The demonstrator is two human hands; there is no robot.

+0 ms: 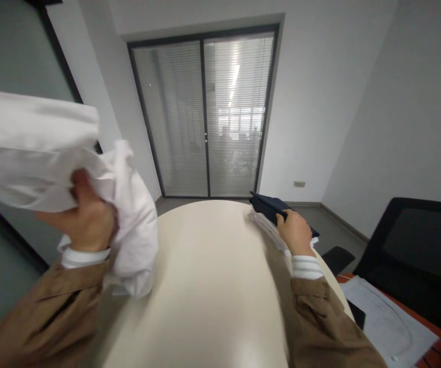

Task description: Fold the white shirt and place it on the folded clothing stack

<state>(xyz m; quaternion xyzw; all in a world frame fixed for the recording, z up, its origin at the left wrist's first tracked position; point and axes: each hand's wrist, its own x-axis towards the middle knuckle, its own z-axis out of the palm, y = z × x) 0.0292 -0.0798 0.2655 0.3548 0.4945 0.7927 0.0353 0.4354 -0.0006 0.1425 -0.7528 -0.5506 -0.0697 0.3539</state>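
Note:
My left hand (pixel 86 217) is closed around a bunched white garment (pixel 32 153) and holds it up over the left edge of a cream round table (pixel 205 286); part of the cloth hangs down to the tabletop. My right hand (pixel 296 232) reaches to the far right edge of the table and grips a dark navy folded cloth (pixel 268 207) that lies on top of a pale striped folded cloth (pixel 266 230). Both arms wear brown sleeves with white cuffs.
A black mesh office chair (pixel 416 255) stands at the right. White papers (pixel 385 322) lie on an orange surface at the lower right. A glass door with blinds (pixel 205 117) is straight ahead, grey walls on both sides.

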